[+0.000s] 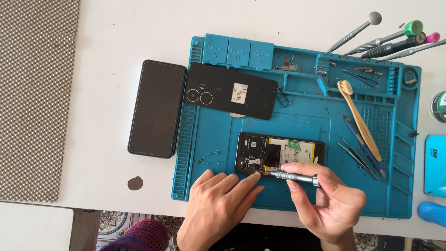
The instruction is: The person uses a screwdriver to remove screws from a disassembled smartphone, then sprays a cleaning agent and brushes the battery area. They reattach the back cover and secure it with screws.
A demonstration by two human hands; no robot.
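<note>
The opened phone (278,155) lies on the blue mat (302,116) on the table (102,37). The right hand (330,202) pinches a grey screwdriver (292,176), tip at the phone's lower edge. The left hand (216,204) rests open-fingered, fingertips touching the phone's corner.

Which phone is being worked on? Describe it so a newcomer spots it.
On the blue repair mat, look at the near edge, where both hands meet. The opened phone lies there, yellow-labelled battery exposed. Unlike the detached back cover and the dark phone off the mat, its insides show.
</note>
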